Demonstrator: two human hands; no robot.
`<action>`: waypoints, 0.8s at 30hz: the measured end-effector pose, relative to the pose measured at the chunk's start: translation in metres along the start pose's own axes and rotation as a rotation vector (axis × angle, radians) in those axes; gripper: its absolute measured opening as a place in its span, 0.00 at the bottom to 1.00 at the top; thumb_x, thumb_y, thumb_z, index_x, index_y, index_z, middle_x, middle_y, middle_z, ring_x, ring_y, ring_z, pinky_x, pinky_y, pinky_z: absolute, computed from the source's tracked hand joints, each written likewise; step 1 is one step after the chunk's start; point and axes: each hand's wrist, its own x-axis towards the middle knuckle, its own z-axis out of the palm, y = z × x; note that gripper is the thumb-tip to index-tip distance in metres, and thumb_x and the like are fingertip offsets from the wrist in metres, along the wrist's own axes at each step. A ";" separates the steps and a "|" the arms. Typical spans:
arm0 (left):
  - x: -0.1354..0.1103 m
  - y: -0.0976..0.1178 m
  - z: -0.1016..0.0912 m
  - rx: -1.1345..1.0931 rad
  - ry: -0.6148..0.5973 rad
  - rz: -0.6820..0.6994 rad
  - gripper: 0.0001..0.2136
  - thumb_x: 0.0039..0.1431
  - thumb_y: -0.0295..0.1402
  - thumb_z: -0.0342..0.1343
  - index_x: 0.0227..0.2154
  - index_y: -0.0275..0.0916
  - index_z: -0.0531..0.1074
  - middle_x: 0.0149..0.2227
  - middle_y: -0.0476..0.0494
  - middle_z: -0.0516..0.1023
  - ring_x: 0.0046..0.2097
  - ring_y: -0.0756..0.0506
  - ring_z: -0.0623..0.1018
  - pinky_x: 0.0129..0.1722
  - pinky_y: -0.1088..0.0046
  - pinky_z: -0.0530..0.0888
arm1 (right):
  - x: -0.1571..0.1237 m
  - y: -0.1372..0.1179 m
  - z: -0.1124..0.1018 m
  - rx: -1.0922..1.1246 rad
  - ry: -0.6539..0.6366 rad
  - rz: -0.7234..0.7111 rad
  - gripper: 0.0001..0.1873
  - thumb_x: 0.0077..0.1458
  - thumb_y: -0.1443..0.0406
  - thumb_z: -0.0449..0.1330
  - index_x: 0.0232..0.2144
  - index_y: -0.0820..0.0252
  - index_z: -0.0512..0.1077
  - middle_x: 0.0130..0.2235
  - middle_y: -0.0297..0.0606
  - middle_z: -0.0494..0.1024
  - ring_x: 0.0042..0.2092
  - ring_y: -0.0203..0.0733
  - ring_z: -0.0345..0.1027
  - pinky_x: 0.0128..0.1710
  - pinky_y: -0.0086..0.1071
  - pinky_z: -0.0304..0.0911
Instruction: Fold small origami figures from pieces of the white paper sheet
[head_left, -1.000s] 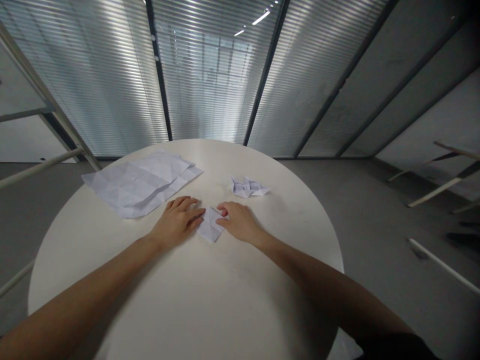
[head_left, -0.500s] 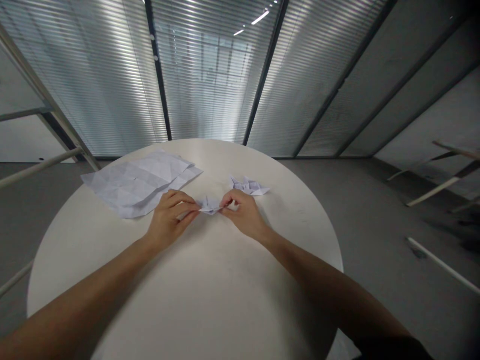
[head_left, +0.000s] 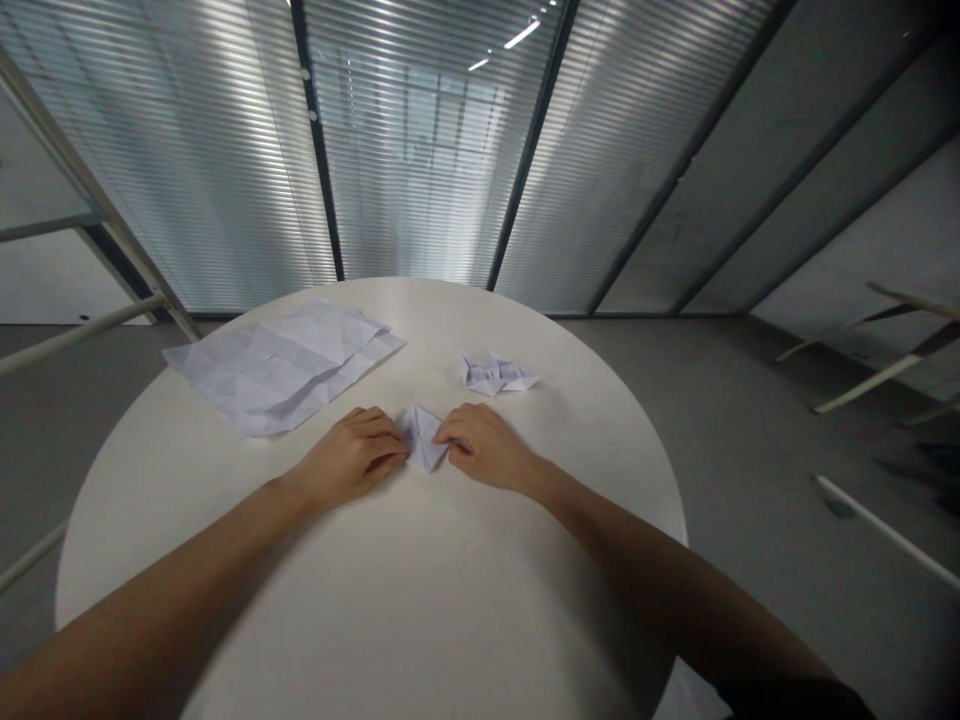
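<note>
Between my two hands is a small piece of folded white paper (head_left: 424, 436), roughly diamond-shaped with a crease running down its middle. My left hand (head_left: 360, 450) has its fingers closed on the paper's left edge. On the right side, my right hand (head_left: 484, 445) pinches the opposite edge, fingertips partly over the face of the paper. Just beyond my right hand lies another folded paper piece (head_left: 496, 374) with raised points. Both thumbs are only partly visible.
Creased white paper sheets (head_left: 277, 365) lie overlapping at the far left of the round white table (head_left: 442, 620). Pale metal chair legs (head_left: 885, 530) stand on the grey floor to the right. A light frame (head_left: 97, 330) rises at left; blinds (head_left: 420, 150) cover the glass behind.
Both hands have come slightly nearer to me with the folded paper. It now shows a flatter, broader diamond face, where before it was seen more edge-on with a raised point.
</note>
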 end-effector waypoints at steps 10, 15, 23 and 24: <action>0.001 -0.007 0.012 0.081 0.113 -0.245 0.11 0.58 0.38 0.55 0.41 0.40 0.72 0.40 0.43 0.75 0.43 0.42 0.70 0.44 0.63 0.66 | 0.003 0.000 0.009 -0.034 0.108 0.144 0.22 0.51 0.68 0.61 0.50 0.60 0.67 0.47 0.41 0.73 0.49 0.43 0.63 0.52 0.38 0.56; 0.001 -0.010 0.013 0.038 0.114 -0.339 0.16 0.55 0.40 0.57 0.45 0.40 0.71 0.39 0.43 0.75 0.43 0.41 0.71 0.45 0.63 0.67 | 0.003 0.001 0.009 0.007 0.125 0.211 0.25 0.49 0.68 0.64 0.51 0.63 0.67 0.42 0.40 0.74 0.45 0.42 0.65 0.50 0.37 0.57; 0.003 -0.011 0.012 -0.050 0.097 -0.362 0.10 0.55 0.39 0.58 0.35 0.39 0.75 0.32 0.45 0.76 0.37 0.44 0.72 0.40 0.67 0.66 | 0.004 0.004 0.010 0.082 0.139 0.247 0.16 0.47 0.67 0.66 0.41 0.60 0.74 0.35 0.36 0.74 0.39 0.39 0.65 0.41 0.33 0.58; 0.003 -0.011 0.012 -0.050 0.102 -0.359 0.08 0.55 0.39 0.58 0.33 0.39 0.75 0.31 0.45 0.76 0.37 0.44 0.71 0.39 0.67 0.66 | 0.003 0.004 0.010 0.067 0.141 0.231 0.12 0.47 0.67 0.66 0.38 0.61 0.75 0.35 0.36 0.74 0.38 0.39 0.65 0.40 0.33 0.58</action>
